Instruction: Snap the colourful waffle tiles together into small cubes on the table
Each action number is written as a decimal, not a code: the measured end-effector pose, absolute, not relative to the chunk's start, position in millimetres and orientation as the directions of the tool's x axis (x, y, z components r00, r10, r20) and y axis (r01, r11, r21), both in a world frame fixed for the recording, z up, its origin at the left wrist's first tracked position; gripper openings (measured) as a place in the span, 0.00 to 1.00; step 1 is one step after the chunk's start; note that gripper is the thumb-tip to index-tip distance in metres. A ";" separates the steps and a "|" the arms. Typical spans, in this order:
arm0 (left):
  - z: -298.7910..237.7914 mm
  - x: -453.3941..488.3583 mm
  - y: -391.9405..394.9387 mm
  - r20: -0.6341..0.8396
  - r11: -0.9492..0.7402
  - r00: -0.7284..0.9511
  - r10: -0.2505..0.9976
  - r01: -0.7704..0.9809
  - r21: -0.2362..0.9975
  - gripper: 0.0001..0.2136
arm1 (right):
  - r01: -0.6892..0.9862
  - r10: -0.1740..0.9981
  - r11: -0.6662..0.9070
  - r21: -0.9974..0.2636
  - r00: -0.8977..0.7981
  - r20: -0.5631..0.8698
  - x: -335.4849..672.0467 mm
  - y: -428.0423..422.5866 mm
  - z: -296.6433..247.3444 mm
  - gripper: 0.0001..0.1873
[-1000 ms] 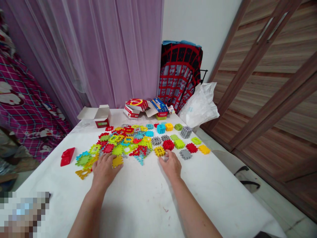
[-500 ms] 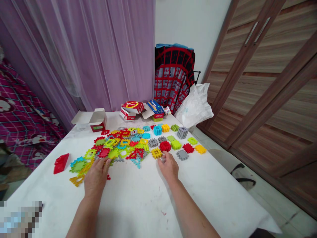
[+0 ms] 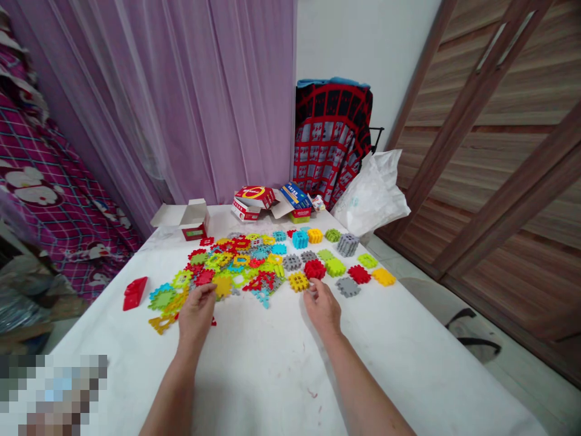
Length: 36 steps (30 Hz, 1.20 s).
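Note:
My left hand (image 3: 198,307) pinches a flat yellow interlocking tile (image 3: 223,287) at the front of a mixed pile of notched plastic pieces (image 3: 242,261). Lime, red, blue and yellow pieces lie around it. Resting on the table to the right, my right hand (image 3: 323,307) has its fingers slightly apart and holds nothing I can see. Its fingertips are by a yellow openwork block (image 3: 298,281) and a red notched block (image 3: 315,269). Beyond these stand small groups sorted by colour, among them a grey stack (image 3: 348,244) and a lime block (image 3: 335,267).
A red piece (image 3: 135,293) lies apart on the left. Opened cartons (image 3: 195,229) and a red box (image 3: 256,195) stand along the back edge. At the far right corner leans a white bag (image 3: 373,197). The wardrobe (image 3: 490,151) is beyond the table's right side.
A yellow tile now shows in my left hand, lifted over the front of the pile. My right hand stays by the yellow block. The camera view has turned slightly left.

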State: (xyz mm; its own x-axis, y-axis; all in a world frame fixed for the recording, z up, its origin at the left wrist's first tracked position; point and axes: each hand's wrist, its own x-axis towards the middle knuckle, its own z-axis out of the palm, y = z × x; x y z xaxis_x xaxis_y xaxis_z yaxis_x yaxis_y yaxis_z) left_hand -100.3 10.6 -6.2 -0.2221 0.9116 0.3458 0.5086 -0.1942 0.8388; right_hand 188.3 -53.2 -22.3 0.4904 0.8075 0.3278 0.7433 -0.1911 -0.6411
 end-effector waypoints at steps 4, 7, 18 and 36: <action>-7.0 -93.0 8.6 0.173 -0.120 -0.163 0.971 0.292 0.949 0.18 | 0.733 0.807 -0.191 -0.652 0.496 0.321 189.2 -53.0 -23.9 0.17; -8.7 -89.4 8.6 0.355 -0.275 -0.107 0.929 0.445 0.852 0.12 | 0.735 0.809 -0.191 -0.651 0.493 0.319 189.6 -52.5 -24.3 0.16; -6.9 -61.0 -11.6 0.406 -0.603 0.471 0.783 0.737 0.307 0.09 | 0.732 0.812 -0.174 -0.658 0.485 0.325 189.4 -52.9 -23.1 0.16; -16.5 -71.4 -0.3 0.517 -0.458 0.187 0.836 0.757 0.466 0.12 | 0.912 0.811 0.174 -0.372 0.082 0.580 158.8 -52.2 -7.9 0.14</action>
State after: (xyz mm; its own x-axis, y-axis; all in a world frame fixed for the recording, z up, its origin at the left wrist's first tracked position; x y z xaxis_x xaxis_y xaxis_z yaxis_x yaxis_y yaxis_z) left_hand -71.4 -0.3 -16.5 0.1869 0.8355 0.5167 0.7571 -0.4576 0.4662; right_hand 158.8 -52.2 -7.9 0.0819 0.8107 0.5797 0.9118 0.1739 -0.3720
